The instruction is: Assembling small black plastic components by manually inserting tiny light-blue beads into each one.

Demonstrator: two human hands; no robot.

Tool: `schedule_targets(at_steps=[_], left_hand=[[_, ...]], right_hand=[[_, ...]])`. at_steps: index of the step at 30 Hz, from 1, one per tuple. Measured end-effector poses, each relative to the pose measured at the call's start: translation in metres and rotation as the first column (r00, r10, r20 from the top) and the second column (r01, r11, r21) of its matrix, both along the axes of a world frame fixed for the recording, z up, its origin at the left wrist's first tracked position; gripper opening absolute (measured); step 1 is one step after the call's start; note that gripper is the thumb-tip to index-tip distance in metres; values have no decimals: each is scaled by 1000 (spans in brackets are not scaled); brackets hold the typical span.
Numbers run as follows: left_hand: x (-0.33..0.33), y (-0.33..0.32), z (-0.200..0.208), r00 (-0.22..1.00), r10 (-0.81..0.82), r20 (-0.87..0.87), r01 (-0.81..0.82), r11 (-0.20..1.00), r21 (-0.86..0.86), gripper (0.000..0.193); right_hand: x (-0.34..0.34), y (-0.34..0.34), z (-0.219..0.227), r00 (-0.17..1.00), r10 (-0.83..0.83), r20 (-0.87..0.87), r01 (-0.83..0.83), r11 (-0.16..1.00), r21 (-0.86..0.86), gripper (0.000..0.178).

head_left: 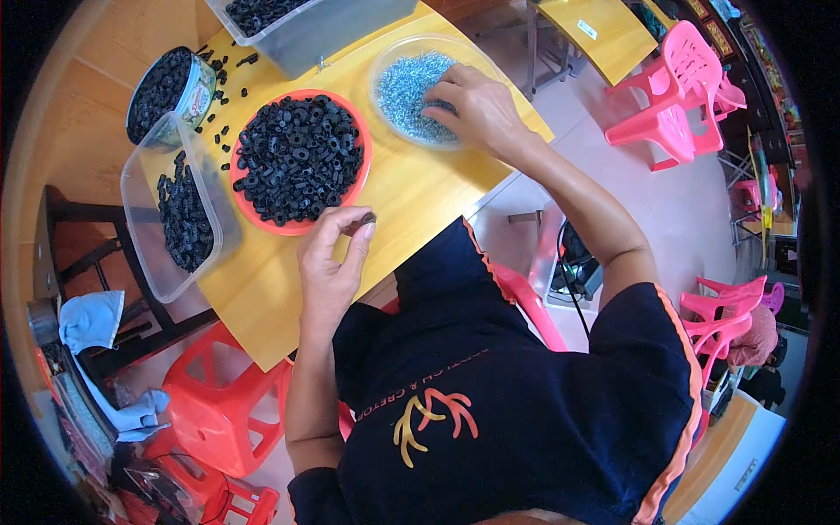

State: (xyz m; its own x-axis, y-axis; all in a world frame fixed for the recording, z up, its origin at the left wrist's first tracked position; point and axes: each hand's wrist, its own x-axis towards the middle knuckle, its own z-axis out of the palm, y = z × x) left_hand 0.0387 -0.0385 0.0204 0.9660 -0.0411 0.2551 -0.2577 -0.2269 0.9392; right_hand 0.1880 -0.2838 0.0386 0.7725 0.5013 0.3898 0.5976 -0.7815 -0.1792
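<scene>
My left hand (331, 262) is closed in a pinch, with a small black plastic part (368, 218) between thumb and forefinger. It is just in front of a round orange-red tray (367, 166) heaped with similar black parts (297, 157). My right hand (479, 107) reaches into a round clear tub (378, 66) of tiny shiny pale-blue pieces (407, 87). Its fingers are bent down into the pieces, thumb close to forefinger. Whatever those fingertips grip is too small to make out.
On the yellow table (420, 197), a clear box (144, 206) and a round tin (197, 92) hold more black parts at the left. A large grey bin (324, 39) stands behind. Loose black bits lie between them. Red stools (219, 402) and pink chairs (674, 96) are around.
</scene>
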Motion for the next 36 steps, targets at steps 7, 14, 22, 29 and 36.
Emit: schedule_targets(at_steps=[7, 14, 22, 29, 36], left_hand=[[1, 1, 0, 1000, -1, -5, 1, 1000, 13, 16], [4, -2, 0, 998, -11, -54, 8, 998, -58, 15], [6, -2, -1, 999, -15, -52, 11, 998, -61, 14], [4, 2, 0, 998, -19, -59, 16, 999, -46, 13], [5, 1, -3, 999, -10, -36, 8, 998, -58, 14]], right_hand=[[4, -2, 3, 992, 35, -125, -26, 997, 69, 15], [8, -14, 10, 965, 31, -262, 34, 971, 237, 14], [4, -6, 4, 994, 83, -68, -84, 996, -8, 12], [7, -10, 15, 977, 97, -191, -84, 994, 77, 12], [3, -10, 23, 955, 231, -185, -232, 973, 20, 17]])
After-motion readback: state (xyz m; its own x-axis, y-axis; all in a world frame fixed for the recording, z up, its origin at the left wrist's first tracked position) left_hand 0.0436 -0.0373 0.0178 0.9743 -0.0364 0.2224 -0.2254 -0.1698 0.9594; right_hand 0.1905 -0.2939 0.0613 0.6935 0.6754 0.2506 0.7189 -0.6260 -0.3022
